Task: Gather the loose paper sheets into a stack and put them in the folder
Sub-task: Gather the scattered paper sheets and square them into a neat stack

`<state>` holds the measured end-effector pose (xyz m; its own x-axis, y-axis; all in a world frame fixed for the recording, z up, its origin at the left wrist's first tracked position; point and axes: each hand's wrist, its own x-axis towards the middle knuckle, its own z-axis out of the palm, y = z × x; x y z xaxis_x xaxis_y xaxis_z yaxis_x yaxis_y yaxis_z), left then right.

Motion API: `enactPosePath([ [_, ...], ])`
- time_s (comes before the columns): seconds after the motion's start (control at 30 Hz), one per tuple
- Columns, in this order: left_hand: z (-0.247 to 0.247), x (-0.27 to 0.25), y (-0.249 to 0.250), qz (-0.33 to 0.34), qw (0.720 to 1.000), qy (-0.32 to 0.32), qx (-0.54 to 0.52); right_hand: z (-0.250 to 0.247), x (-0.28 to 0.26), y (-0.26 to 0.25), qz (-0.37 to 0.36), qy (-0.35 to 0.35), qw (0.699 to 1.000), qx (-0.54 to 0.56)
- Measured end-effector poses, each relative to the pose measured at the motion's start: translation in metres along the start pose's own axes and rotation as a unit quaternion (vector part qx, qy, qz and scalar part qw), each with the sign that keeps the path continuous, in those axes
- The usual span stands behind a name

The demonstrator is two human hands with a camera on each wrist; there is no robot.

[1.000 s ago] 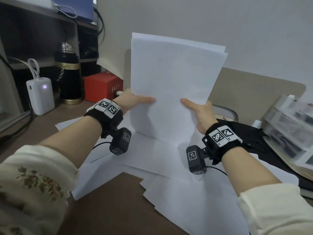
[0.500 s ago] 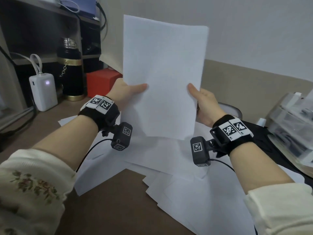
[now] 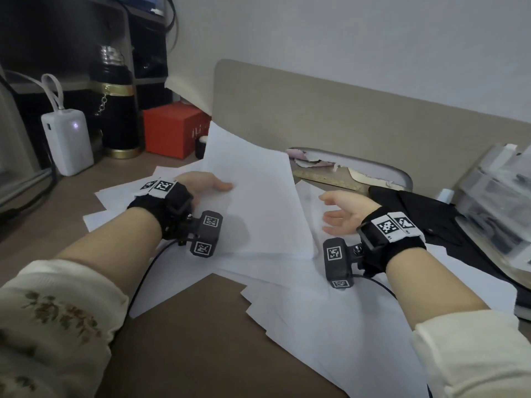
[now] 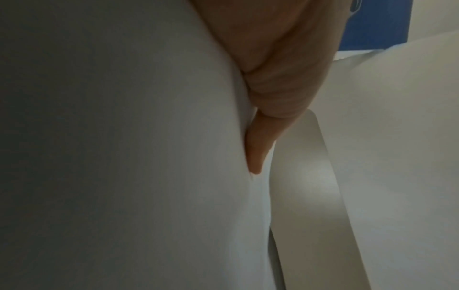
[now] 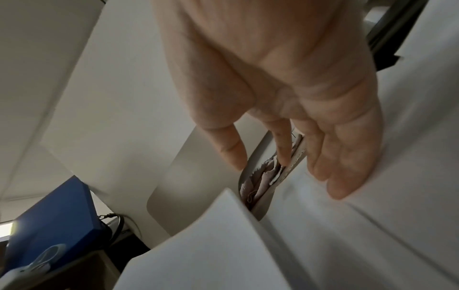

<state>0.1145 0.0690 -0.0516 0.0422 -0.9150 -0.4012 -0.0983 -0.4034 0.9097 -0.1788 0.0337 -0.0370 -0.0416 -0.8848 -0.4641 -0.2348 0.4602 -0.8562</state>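
A stack of white sheets (image 3: 253, 196) lies tilted low over the desk, its far corner raised. My left hand (image 3: 212, 186) grips its left edge, thumb (image 4: 273, 78) on top; the other fingers are hidden under the paper (image 4: 124, 157). My right hand (image 3: 330, 211) is off the stack, just to its right. Its fingers (image 5: 342, 166) are straight and brush a loose sheet (image 5: 397, 215). More loose sheets (image 3: 330, 326) are spread over the brown desk (image 3: 186, 326). A flat black item (image 3: 425, 219), possibly the folder, lies at the right under some sheets.
At the back left stand a white power bank (image 3: 67, 139), a black flask (image 3: 117, 110) and a red box (image 3: 172, 130). A grey tray with paper scraps (image 3: 344, 168) sits behind the sheets. Clear plastic boxes (image 3: 494, 202) crowd the right edge.
The stack, held upright in front of me by both hands, has come down to the desk at a tilt. My right hand has let go and opened.
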Motion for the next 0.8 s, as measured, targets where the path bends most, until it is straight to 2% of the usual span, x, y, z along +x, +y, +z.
enactPosePath([
  [0.13,0.004,0.007,0.001,-0.004,0.997,0.007,0.074,0.001,0.0,0.0,0.016,-0.019,0.999,0.033],
  [0.33,0.002,0.002,0.006,-0.041,0.981,0.037,0.185,-0.005,0.005,0.004,-0.01,0.048,0.999,0.019],
  [0.53,0.003,0.008,0.007,-0.026,0.965,0.035,0.257,-0.011,0.001,0.006,0.01,-0.005,0.996,0.093],
  [0.67,0.0,0.012,0.006,-0.021,0.958,0.034,0.285,-0.008,0.003,0.01,0.018,-0.016,0.996,0.08],
  [0.8,-0.001,0.013,0.005,-0.03,0.967,0.026,0.251,-0.001,0.004,0.011,0.026,-0.052,0.998,0.009],
])
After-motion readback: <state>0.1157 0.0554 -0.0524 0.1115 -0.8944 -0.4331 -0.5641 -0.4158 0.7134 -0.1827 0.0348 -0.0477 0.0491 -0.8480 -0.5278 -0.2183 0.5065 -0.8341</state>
